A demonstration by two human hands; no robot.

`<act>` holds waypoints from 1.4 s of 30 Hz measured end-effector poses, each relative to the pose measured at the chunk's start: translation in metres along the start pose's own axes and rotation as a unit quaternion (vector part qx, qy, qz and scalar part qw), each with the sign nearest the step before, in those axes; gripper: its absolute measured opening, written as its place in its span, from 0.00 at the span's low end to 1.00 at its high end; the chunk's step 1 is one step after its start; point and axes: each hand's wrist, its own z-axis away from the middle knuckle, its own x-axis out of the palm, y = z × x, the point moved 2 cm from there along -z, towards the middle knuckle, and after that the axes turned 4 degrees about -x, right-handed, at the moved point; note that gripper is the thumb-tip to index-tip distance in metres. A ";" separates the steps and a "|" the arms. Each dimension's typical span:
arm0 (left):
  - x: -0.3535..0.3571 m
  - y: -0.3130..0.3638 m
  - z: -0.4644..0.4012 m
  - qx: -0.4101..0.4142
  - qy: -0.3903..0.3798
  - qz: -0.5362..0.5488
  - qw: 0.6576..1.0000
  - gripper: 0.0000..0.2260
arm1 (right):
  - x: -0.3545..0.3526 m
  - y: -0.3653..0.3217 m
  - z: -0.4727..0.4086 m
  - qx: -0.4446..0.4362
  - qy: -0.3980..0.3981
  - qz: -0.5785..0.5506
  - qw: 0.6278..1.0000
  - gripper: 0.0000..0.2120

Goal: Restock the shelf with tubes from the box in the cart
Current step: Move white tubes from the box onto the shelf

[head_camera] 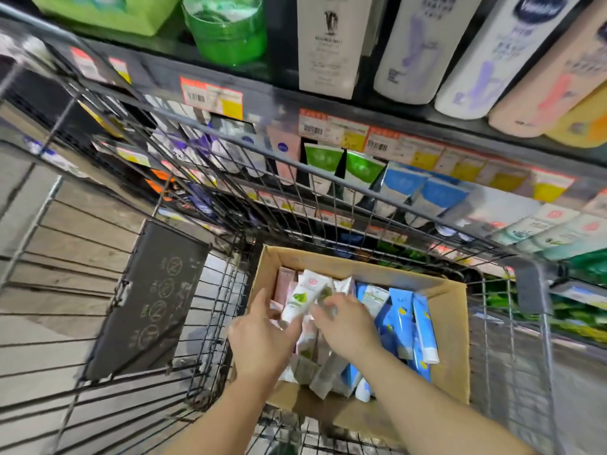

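Observation:
A cardboard box (450, 323) stands in the wire cart (230, 178) and holds several tubes: white ones with green leaf prints on the left, blue ones (402, 320) on the right. My left hand (262, 339) grips a white tube with a green leaf (300, 298), lifted above the pile. Beside it, my right hand (346, 323) pinches the upper end of another white-green tube (325, 292). Both hands are inside the box. The shelf (427, 178) beyond the cart carries rows of green, blue and white tubes.
The cart's wire front wall rises between the box and the shelves. A dark folded child-seat flap (147, 300) hangs at the cart's left. Large bottles (486, 54) and green tubs (226, 31) fill the upper shelf. Price tags (331, 128) line the shelf edges.

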 end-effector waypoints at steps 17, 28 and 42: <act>0.097 0.035 -0.008 -0.093 -0.096 -0.004 0.991 0.23 | -0.025 0.096 -0.002 0.064 0.142 -0.224 0.962 0.09; 0.085 0.030 0.014 -0.189 -0.128 0.195 0.954 0.13 | -0.023 0.091 0.019 0.041 0.106 -0.255 0.960 0.09; -0.059 0.167 0.109 0.075 -0.157 0.285 0.943 0.04 | -0.154 0.050 0.142 -0.012 0.207 -0.242 0.948 0.09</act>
